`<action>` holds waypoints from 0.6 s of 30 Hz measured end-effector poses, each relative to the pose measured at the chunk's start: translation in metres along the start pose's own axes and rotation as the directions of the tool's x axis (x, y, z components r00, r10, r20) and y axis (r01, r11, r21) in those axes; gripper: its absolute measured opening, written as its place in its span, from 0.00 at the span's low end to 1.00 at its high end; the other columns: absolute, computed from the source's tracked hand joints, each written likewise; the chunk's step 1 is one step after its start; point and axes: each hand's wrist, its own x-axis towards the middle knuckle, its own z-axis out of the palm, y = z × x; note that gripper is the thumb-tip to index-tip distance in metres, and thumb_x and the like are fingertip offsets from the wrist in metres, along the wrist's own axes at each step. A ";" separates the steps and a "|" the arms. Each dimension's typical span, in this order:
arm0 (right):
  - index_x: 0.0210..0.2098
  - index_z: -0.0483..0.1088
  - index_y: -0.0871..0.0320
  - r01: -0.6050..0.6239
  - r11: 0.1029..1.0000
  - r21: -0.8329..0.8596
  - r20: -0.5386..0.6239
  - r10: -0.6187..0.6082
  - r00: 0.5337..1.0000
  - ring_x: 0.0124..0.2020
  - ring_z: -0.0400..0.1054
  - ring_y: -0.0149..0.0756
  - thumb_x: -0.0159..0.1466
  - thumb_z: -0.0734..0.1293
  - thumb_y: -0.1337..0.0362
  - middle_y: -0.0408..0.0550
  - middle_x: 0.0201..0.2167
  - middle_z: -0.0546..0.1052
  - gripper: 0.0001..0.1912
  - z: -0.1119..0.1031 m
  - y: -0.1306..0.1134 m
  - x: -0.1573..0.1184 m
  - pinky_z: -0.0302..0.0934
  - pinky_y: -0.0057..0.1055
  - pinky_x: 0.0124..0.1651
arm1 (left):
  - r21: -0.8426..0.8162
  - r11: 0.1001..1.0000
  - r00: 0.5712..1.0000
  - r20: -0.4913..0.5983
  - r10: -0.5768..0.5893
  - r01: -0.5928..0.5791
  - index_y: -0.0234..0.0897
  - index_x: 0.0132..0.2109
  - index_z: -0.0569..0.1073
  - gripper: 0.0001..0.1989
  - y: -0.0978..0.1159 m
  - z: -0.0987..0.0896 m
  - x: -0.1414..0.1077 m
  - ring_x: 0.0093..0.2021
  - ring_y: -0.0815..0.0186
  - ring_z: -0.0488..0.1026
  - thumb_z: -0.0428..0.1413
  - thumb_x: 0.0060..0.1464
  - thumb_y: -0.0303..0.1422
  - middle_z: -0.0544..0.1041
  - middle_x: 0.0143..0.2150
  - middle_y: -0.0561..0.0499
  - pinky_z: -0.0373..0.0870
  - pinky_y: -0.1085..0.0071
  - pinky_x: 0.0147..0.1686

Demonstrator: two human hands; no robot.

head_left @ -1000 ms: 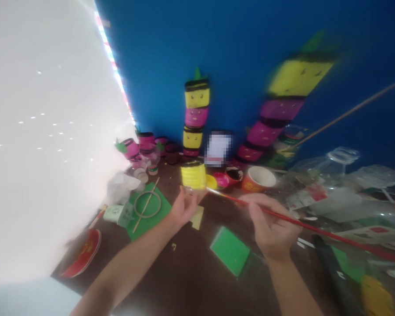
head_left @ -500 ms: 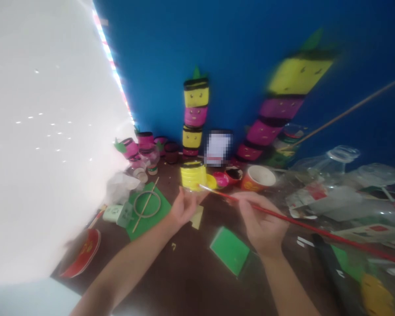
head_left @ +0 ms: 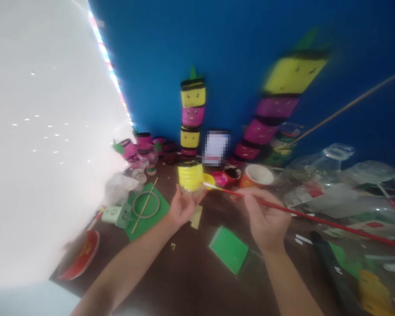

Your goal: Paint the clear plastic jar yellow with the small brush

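Note:
My left hand [head_left: 183, 210] grips a small yellow-painted cup [head_left: 190, 176] from below, its bottom clear and its top edge banded in black. In my right hand [head_left: 269, 219] is a paintbrush [head_left: 303, 215] with a long red handle, pinched near its front end. The pale brush tip is at the cup's lower right side, in front of a yellow paint pot [head_left: 209, 180]; whether it touches either one I cannot tell. Pink paint [head_left: 220, 178] and a dark paint container [head_left: 232, 174] stand just to the right.
A paper cup [head_left: 258, 175] stands behind my right hand. Clear plastic bottles [head_left: 335, 164] crowd the right side. Painted cup stacks [head_left: 192, 116] line the blue wall beside a blurred-out screen [head_left: 216, 147]. Green card [head_left: 163, 204] with a ring and a green pad [head_left: 229, 249] lie on the table.
The brush tip has moved slightly right, from the cup's front to its right edge. My left hand still holds the cup, and the whole view has shifted a little.

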 end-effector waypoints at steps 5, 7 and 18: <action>0.31 0.73 0.56 -0.085 0.975 0.206 0.009 0.085 0.996 0.31 0.70 0.33 0.59 0.65 0.64 0.45 0.29 0.75 0.05 -0.008 0.013 0.002 0.66 0.30 0.34 | -0.007 0.999 0.999 0.015 -0.051 0.051 0.28 0.61 0.56 0.34 0.002 0.000 0.000 0.40 0.67 0.76 0.37 0.58 0.51 0.75 0.43 0.36 0.70 0.85 0.27; 0.31 0.73 0.56 -0.155 0.948 0.278 0.078 0.139 0.987 0.30 0.70 0.33 0.59 0.65 0.64 0.45 0.29 0.75 0.05 -0.007 0.016 0.001 0.67 0.30 0.33 | 0.006 0.999 0.999 0.013 -0.046 0.045 0.30 0.61 0.55 0.33 0.002 0.000 0.000 0.39 0.67 0.77 0.36 0.58 0.50 0.75 0.43 0.37 0.70 0.84 0.27; 0.30 0.73 0.57 -0.109 0.990 0.095 0.035 0.106 0.994 0.28 0.71 0.33 0.59 0.65 0.64 0.45 0.27 0.76 0.05 -0.005 0.016 0.001 0.67 0.29 0.31 | 0.056 0.998 1.000 0.014 -0.025 0.024 0.31 0.61 0.56 0.31 0.002 0.000 -0.001 0.38 0.68 0.77 0.40 0.58 0.48 0.74 0.46 0.36 0.70 0.85 0.27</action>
